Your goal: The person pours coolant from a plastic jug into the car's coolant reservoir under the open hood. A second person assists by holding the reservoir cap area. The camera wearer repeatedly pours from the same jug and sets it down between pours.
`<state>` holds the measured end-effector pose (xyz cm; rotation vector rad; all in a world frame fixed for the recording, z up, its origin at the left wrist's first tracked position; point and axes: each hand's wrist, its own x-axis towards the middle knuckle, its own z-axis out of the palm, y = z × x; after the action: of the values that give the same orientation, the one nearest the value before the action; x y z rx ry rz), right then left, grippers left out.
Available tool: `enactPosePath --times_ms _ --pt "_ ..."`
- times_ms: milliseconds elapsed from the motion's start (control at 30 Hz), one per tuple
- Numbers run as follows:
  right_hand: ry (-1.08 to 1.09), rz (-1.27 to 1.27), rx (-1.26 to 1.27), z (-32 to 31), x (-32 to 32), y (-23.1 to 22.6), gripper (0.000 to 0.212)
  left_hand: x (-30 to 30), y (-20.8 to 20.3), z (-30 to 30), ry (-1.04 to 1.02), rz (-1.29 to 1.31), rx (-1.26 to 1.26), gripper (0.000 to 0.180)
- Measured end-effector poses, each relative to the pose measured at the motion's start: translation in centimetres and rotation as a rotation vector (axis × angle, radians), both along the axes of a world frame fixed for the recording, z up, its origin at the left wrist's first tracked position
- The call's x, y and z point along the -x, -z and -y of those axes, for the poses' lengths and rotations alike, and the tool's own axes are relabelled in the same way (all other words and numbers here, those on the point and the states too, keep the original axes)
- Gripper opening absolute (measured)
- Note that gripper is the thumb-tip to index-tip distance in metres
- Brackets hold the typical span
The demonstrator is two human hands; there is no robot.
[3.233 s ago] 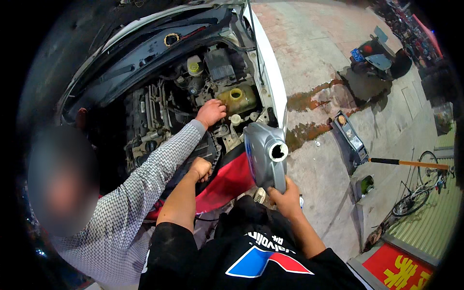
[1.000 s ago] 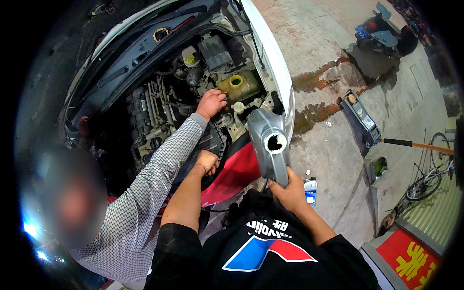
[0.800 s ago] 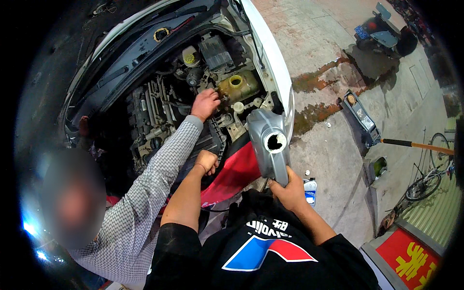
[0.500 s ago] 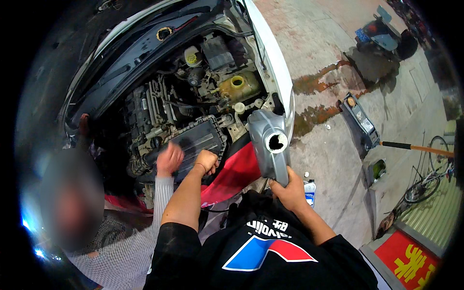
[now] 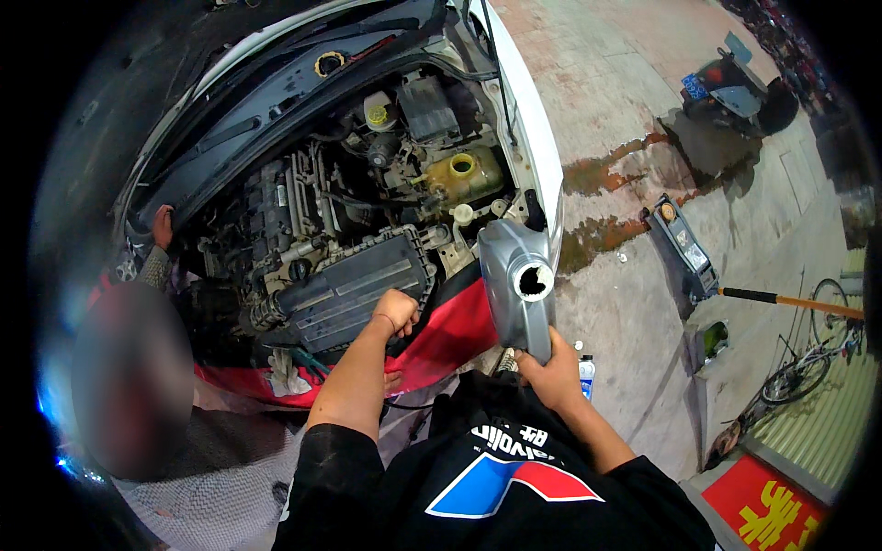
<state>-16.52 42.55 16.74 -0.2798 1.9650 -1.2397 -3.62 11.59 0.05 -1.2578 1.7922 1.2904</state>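
My right hand [image 5: 549,372] is wrapped round the handle of a grey plastic jug [image 5: 505,266], held upright at the car's front right corner. The jug's round mouth [image 5: 533,281] is uncapped; its contents cannot be made out. My left hand [image 5: 397,314] is closed in a fist at the front edge of a black ribbed engine cover [image 5: 358,289]. Whatever it holds, if anything, is hidden. Beyond the jug sits a yellowed plastic reservoir [image 5: 473,181] with an open neck. A small pale cap [image 5: 463,214] lies between reservoir and jug.
At left, a person in a grey knit sweater [image 5: 211,500] leans close, one hand [image 5: 163,227] on the car's far left side. Red cloth [image 5: 450,321] drapes the front edge. On the floor stand a trolley jack [image 5: 682,243], a bottle [image 5: 586,375] and a parked scooter [image 5: 735,87].
The other person's near hand has drawn back from the black cover toward the front edge, partly behind my left forearm. My fist and the jug stay almost in place; the view has shifted slightly.
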Motion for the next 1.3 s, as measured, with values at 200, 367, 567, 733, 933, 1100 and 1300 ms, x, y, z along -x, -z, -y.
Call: enactPosePath --times_ms 200,367,567,733,933,1100,1300 --pt "0.004 0.002 0.015 0.2 0.0 -0.4 0.031 0.4 -1.2 -0.2 0.016 0.01 -0.001 0.023" --pt "0.02 0.014 0.02 0.1 -0.2 0.1 0.03 0.3 -1.1 -0.2 0.082 -0.001 0.003 0.021" --pt "0.021 0.011 0.045 0.1 -0.3 0.4 0.029 0.4 -1.1 -0.3 0.059 0.006 0.011 0.02" --pt "0.009 -0.006 0.015 0.1 -0.2 0.1 0.03 0.4 -1.3 -0.3 -0.02 0.039 0.004 0.02" --pt "0.007 -0.021 0.018 0.0 -0.3 0.5 0.03 0.5 -1.3 -0.3 -0.038 0.046 -0.004 0.021" --pt "0.025 0.007 0.01 0.1 -0.2 0.2 0.03 0.7 -2.0 -0.4 -0.02 0.016 -0.008 0.022" --pt "0.032 -0.008 0.034 -0.1 -0.2 0.5 0.029 0.3 -0.8 -0.2 -0.014 0.003 -0.038 0.024"
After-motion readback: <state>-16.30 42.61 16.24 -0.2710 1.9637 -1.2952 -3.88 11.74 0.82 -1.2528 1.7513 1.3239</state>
